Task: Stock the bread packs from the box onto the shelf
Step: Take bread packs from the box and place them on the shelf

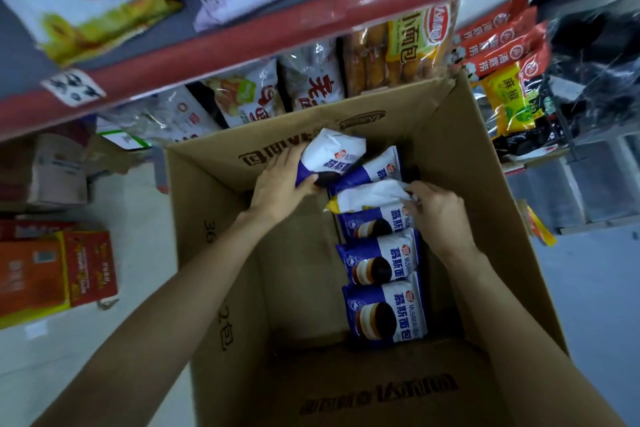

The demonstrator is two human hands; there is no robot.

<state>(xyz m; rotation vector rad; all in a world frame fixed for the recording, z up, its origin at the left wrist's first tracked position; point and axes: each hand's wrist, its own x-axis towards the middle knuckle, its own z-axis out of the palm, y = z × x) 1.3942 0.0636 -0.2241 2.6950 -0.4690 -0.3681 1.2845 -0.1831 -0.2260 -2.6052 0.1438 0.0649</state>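
Your left hand [277, 184] is curling its fingers and thumb around a white-and-blue bread pack [330, 158], holding it raised at about 12 o'clock inside the box [214, 253], close to the far wall. Your right hand [438, 215] is pinching the white top edge of a second pack [367, 198] just to the 3 o'clock side of the first, its fingertips closing on the crinkled wrapper while the pack is lying on the row beneath.

Moving outward, that row is running along the right side of the box floor toward 6 o'clock: three more packs [384, 308] are lying face up and overlapping, and another pack [377, 168] is sitting behind the two you are gripping. The left half of the box floor is showing bare cardboard, so the box looks mostly emptied; roughly six packs are remaining, though some may be hidden under others.

Beyond the box, at 12 o'clock, the shelf [242, 45] with its red edge is carrying other bagged goods. None of these blue packs are showing there, so how many you have already stocked cannot be told. Both gripped packs are waiting to be lifted out.
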